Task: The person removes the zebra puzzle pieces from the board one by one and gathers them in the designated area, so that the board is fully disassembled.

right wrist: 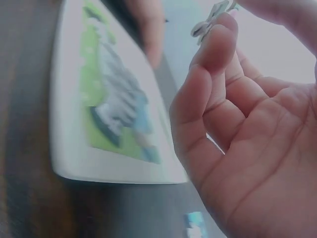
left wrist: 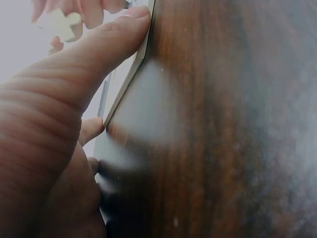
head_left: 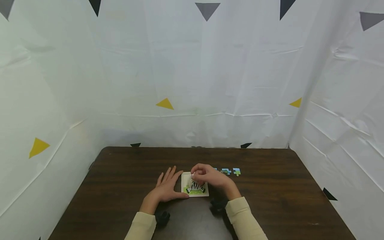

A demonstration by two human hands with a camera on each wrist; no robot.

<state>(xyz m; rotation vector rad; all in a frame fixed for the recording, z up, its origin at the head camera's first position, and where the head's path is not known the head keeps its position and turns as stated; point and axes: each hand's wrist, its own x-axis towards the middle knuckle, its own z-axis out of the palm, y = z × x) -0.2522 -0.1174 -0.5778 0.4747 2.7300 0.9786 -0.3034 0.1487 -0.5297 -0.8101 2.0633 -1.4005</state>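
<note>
A small white-framed puzzle board (head_left: 182, 186) with a zebra on green lies on the table, between the two hands. My left hand (head_left: 166, 190) is spread at its left side, the thumb along the near edge and a fingertip by the far left corner. Above the board, my right hand (head_left: 210, 176) pinches a jigsaw piece (right wrist: 212, 24) between thumb and fingertips. From the left wrist view the piece (left wrist: 64, 26) shows its pale back and a knob. In the head view the right fingers cover the board's upper right part.
To the right, beyond the right hand, lie loose jigsaw pieces: a blue-green one (head_left: 236, 171), another (head_left: 226, 171) beside it, and one partly hidden by the hand. The dark wooden table (head_left: 126, 173) is bounded by white sheeting (head_left: 192, 66) with coloured triangles.
</note>
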